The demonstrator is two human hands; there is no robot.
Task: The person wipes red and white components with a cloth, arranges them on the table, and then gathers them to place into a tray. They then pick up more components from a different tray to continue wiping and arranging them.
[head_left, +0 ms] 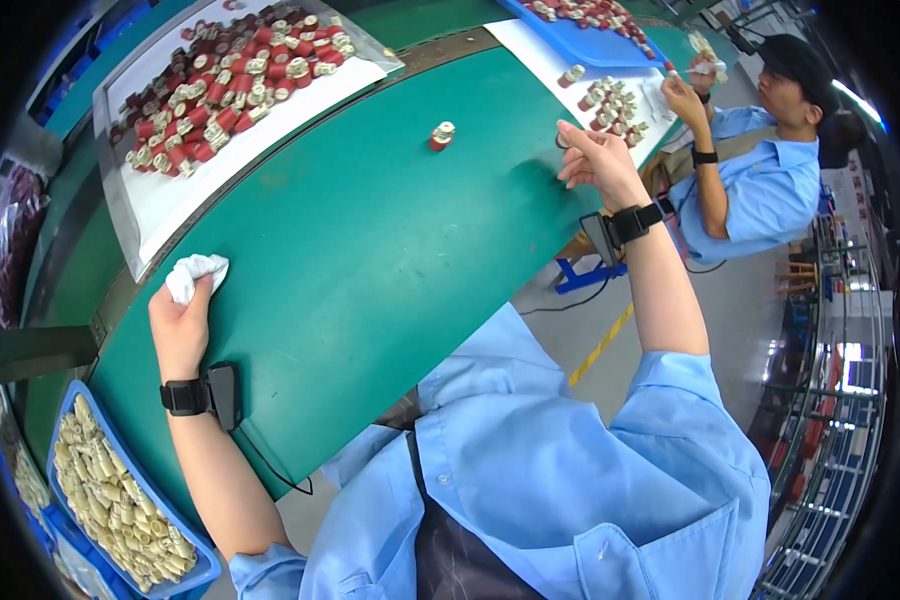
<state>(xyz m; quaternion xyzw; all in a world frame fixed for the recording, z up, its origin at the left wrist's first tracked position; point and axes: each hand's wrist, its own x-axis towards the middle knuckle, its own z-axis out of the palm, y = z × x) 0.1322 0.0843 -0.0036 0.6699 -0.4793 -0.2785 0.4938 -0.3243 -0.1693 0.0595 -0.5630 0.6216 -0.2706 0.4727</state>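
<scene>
A crumpled white cloth (197, 276) is gripped in my left hand (181, 322), over the left part of the green tabletop (370, 250). Out to the right, my right hand (600, 163) has its fingers bent together, pinching a small cylindrical part (561, 141) that mostly hides behind the fingertips. Just beyond that hand, several red-and-cream cylindrical parts (620, 108) are grouped on a white sheet (530, 55). One red part with a cream top (442, 136) stands alone on the green surface between my hands.
A white-lined tray (155, 225) heaped with red-and-cream parts lies at the far left. A blue bin (135, 470) of cream pieces sits lower left. At the far right, a blue tray (595, 45) holds more parts, and a co-worker (760, 180) in blue handles something small.
</scene>
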